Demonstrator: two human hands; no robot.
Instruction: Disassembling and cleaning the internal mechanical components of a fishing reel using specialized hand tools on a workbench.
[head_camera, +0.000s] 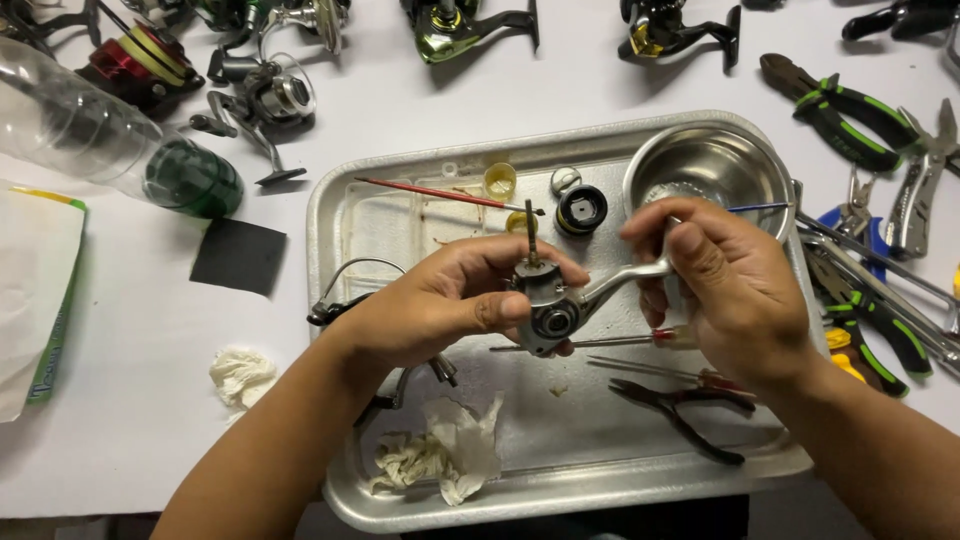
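Table (400, 120): white, bearing all items.
Tray (345, 250): metal, rectangular, centre of the table; both hands work above it.
Bottle (90, 130): clear plastic, green base, lying on its side at the far left.
Bowl (735, 160): steel, in the tray's far right corner.
Left hand (430, 305): fingers curled around the reel body, thumb pressed on its side.
Right hand (725, 285): fingers closed together over the outer end of the handle; a thin blue-tipped tool pokes out beside them.
Reel body (545, 300): grey, held above the tray's middle between the hands, a shaft standing up from its top.
Handle (625, 278): silver arm running from the reel body into the right hand.
Pliers (680, 410): black, lying in the tray just under the right wrist.
Brush (440, 193): red-handled, lying in the tray's far part.
Tissue (445, 455): soiled, crumpled, at the tray's near edge.
Spool (582, 208): black, round, beside the bowl.
Cap (500, 180): yellow, just beside the brush tip.
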